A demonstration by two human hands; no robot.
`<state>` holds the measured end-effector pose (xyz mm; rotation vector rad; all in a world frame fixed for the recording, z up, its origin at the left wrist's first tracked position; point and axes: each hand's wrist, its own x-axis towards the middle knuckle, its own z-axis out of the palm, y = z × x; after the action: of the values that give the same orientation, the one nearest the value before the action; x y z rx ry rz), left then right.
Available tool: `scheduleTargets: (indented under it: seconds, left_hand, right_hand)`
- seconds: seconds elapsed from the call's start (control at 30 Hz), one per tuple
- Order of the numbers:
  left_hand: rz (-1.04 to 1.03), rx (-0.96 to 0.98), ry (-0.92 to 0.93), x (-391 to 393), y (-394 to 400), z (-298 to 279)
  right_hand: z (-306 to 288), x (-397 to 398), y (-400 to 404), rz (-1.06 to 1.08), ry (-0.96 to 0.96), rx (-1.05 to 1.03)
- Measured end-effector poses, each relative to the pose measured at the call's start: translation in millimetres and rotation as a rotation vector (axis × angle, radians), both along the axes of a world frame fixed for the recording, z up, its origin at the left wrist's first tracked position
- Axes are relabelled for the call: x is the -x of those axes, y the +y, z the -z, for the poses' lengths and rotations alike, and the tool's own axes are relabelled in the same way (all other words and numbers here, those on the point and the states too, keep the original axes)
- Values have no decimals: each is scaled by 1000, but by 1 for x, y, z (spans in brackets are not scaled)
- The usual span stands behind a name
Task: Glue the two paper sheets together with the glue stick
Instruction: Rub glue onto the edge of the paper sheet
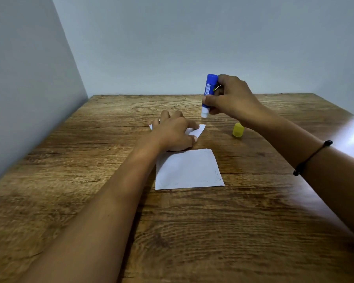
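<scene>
From the head view, the left hand lies flat, fingers spread, pinning the far sheet for gluing. The right hand clasps the glue stick, uncapped tip down above it. The near sheet and yellow cap wait aside.

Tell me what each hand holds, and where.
Right hand grips the glue stick by its lower barrel. Left hand presses flat on the far sheet.

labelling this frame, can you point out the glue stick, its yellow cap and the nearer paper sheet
glue stick (209, 86), head view, blue barrel
yellow cap (238, 130), head view, side wall
nearer paper sheet (189, 170), head view, centre
</scene>
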<state>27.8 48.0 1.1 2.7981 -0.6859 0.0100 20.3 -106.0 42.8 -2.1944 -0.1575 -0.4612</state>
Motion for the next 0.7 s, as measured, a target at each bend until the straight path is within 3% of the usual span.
scheduleTargets:
  seconds: [0.4, 0.57, 0.7]
  left_hand:
    - [-139, -57, -164, 6, -11, 2]
    - [-91, -78, 29, 5, 2, -11]
    - [-74, -98, 41, 9, 3, -14]
  right_hand:
    - [8, -6, -2, 2, 5, 11]
    - [9, -7, -3, -6, 12, 8]
    - [9, -8, 1, -13, 12, 21]
